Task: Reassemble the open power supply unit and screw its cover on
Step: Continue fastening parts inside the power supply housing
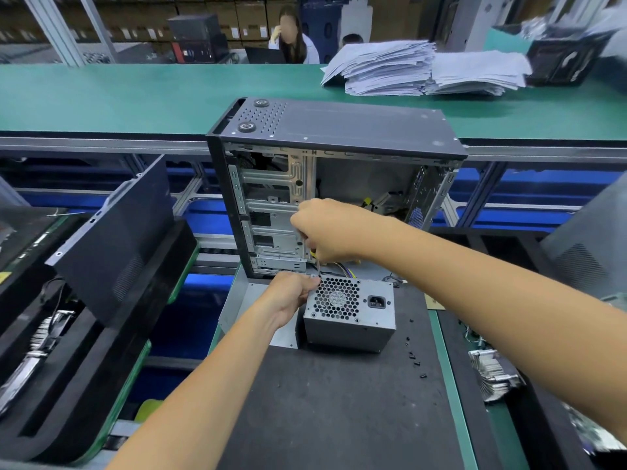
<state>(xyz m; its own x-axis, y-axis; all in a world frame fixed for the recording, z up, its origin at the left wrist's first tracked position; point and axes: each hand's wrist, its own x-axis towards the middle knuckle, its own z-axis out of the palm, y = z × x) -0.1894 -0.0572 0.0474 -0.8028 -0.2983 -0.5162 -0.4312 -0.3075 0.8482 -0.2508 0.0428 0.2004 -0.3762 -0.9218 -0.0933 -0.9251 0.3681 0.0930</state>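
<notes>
The right hand [322,232] is curled round the handle of a screwdriver [318,266], whose thin shaft points down to the top left corner of the power supply unit [349,313]. The left hand [291,293] grips that same corner, fingers bent against the edge beside the screwdriver tip. The unit is a grey metal box with its cover on, lying on a dark mat [339,401] on the desk, its honeycomb fan grille [336,298] and mains socket [377,302] facing up toward the camera. Coloured wires [346,271] run from behind it toward the computer case [332,184] just beyond, which stands with its side open, showing bare metal drive bays. Several small black screws [412,354] lie scattered on the mat to the right of the unit. A black side panel [118,239] leans on trays at the left. Farther back, stacks of paper [424,72] rest on a green bench [135,96], and a seated person [291,39] is behind it.
</notes>
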